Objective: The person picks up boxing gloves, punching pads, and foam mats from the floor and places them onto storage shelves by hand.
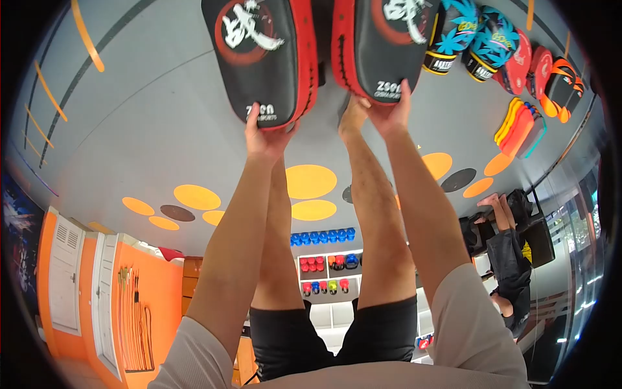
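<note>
Two black kick pads with red sides and white characters lie side by side on the grey floor (149,117). My left hand (264,133) grips the near end of the left kick pad (259,52), fingers over its edge. My right hand (389,110) grips the near end of the right kick pad (379,42). Both arms reach out from the bottom of the view. My bare legs (369,214) and black shorts show between the arms, one foot next to the right pad.
Teal boxing gloves (473,32), red mitts (521,61), an orange-black mitt (560,91) and a coloured stack (518,126) lie right of the pads. Another person in black (508,272) is at right. Shelves of coloured gear (327,266) and an orange wall (139,305) stand behind.
</note>
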A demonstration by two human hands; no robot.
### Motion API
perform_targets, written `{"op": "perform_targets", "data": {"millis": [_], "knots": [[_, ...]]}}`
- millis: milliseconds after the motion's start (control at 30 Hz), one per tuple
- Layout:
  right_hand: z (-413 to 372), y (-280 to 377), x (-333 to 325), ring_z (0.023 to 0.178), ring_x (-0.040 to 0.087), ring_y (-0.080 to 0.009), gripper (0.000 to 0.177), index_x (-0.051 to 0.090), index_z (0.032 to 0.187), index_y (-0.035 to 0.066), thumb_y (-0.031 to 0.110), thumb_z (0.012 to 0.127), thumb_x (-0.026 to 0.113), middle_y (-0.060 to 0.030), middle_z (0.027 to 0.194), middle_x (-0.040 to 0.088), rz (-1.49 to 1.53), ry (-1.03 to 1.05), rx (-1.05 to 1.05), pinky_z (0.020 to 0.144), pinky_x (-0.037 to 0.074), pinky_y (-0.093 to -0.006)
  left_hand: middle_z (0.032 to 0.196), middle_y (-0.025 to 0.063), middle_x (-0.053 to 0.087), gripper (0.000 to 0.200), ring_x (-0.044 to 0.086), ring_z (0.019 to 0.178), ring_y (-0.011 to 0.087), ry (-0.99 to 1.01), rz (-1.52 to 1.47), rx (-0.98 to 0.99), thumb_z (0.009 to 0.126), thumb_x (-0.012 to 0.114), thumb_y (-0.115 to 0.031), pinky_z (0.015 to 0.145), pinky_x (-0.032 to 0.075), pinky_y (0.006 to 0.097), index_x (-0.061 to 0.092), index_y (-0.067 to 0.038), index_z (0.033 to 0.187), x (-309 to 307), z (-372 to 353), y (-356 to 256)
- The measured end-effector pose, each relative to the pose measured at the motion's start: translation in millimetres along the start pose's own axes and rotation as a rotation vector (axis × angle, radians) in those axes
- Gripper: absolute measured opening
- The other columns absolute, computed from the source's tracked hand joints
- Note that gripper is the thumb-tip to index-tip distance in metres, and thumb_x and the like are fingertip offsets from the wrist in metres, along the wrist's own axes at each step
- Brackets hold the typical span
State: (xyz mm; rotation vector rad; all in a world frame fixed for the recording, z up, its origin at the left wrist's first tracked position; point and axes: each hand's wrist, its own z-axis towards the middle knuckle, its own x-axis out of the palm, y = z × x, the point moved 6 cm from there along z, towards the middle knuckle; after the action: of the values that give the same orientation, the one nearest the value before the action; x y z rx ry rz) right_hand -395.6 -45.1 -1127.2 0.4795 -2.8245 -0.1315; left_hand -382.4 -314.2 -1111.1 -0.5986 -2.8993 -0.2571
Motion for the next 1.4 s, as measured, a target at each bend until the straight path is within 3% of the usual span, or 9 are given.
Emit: {"op": "perform_targets", "data": {"millis": [400,500,667,767,833,933,1033,1133,1400], "knots": [[-340.9,57.1,-4.6,0.088,0.063,-0.0157,0.030,0.058,0.108,0.002,0.017,0.082,0.066,-0.0046,0.094,0.064,-0.329,-0.021,-0.285,0.082,0.050,-0.0332,0.122,0.0091,0.058,0.056,0.057,0.113,0.0271,-0.125,0.414,0.351,0.083,0.069,-0.025,0.099,0.046,0.0449,0.046,-0.004,0.129,-43.4,-391.2,-92.2],[-476.2,96.0,-13.4,0.097,0.059,-0.0179,0.071,0.040,0.134,0.007,0.006,0.071,0.072,-0.0062,0.106,0.060,-0.432,-0.098,-0.515,0.085,0.048,-0.0347,0.092,-0.0001,0.062,0.030,0.063,0.090,0.0162,-0.006,0.482,0.391,0.080,0.070,-0.010,0.083,0.054,0.0356,0.056,-0.009,0.107,-23.0,-464.5,-102.5],[-647.3,118.0,-24.2,0.102,0.059,-0.0255,0.071,0.040,0.125,0.005,0.004,0.064,0.076,-0.0128,0.110,0.056,-0.300,-0.218,-0.588,0.087,0.051,-0.0414,0.080,0.0032,0.063,0.015,0.064,0.070,0.0160,0.242,0.737,0.408,0.081,0.069,-0.011,0.065,0.056,0.0302,0.060,-0.006,0.092,40.0,-506.4,-132.8],[-720.0,61.9,-12.3,0.098,0.061,-0.0277,0.076,0.036,0.122,0.005,0.008,0.061,0.081,-0.0169,0.113,0.054,-0.195,-0.340,-0.807,0.081,0.055,-0.0433,0.087,0.0062,0.066,0.021,0.068,0.077,0.0226,0.360,0.898,0.202,0.082,0.068,-0.015,0.064,0.060,0.0383,0.059,-0.006,0.097,79.0,-510.9,-154.2],[-712.3,-3.7,-21.0,0.093,0.062,-0.0262,0.079,0.030,0.123,0.005,0.013,0.064,0.081,-0.0156,0.110,0.051,-0.023,-0.423,-0.865,0.064,0.060,-0.0440,0.134,0.0090,0.049,0.058,0.048,0.120,0.0252,0.306,1.342,0.090,0.085,0.062,-0.044,0.098,0.044,0.0473,0.046,-0.010,0.129,105.2,-538.5,-166.0],[-724.6,-93.8,21.0,0.088,0.063,-0.0240,0.075,0.030,0.123,0.006,0.018,0.067,0.079,-0.0135,0.107,0.051,0.375,-0.444,-0.846,0.067,0.058,-0.0451,0.126,0.0128,0.054,0.051,0.051,0.114,0.0328,0.343,1.327,-0.145,0.087,0.061,-0.036,0.099,0.043,0.0477,0.046,-0.011,0.129,172.2,-461.9,-212.8],[-723.9,-177.7,37.8,0.092,0.061,-0.0259,0.067,0.041,0.119,0.007,0.024,0.067,0.079,-0.0128,0.110,0.055,0.704,-0.286,-0.892,0.076,0.053,-0.0531,0.126,0.0136,0.054,0.051,0.051,0.114,0.0339,0.519,1.546,-0.118,0.087,0.060,-0.035,0.098,0.043,0.0483,0.046,-0.011,0.130,236.5,-579.4,-167.5],[-642.9,-279.1,53.8,0.092,0.062,-0.0272,0.050,0.056,0.113,0.008,0.029,0.071,0.072,-0.0101,0.109,0.061,1.025,-0.166,-1.043,0.079,0.050,-0.0564,0.128,0.0127,0.053,0.050,0.051,0.118,0.0325,0.697,1.573,-0.244,0.088,0.059,-0.032,0.098,0.044,0.0488,0.046,-0.011,0.132,265.2,-469.3,-190.9],[-779.6,-301.1,3.7,0.107,0.057,-0.0324,0.056,0.054,0.120,0.013,0.046,0.076,0.065,-0.0107,0.115,0.060,1.485,-0.150,-1.195,0.090,0.038,-0.0675,0.122,0.0116,0.061,0.055,0.060,0.109,0.0311,0.938,1.735,-0.537,0.075,0.069,-0.015,0.094,0.050,0.0501,0.053,-0.007,0.127,303.4,-609.9,10.8]]}}
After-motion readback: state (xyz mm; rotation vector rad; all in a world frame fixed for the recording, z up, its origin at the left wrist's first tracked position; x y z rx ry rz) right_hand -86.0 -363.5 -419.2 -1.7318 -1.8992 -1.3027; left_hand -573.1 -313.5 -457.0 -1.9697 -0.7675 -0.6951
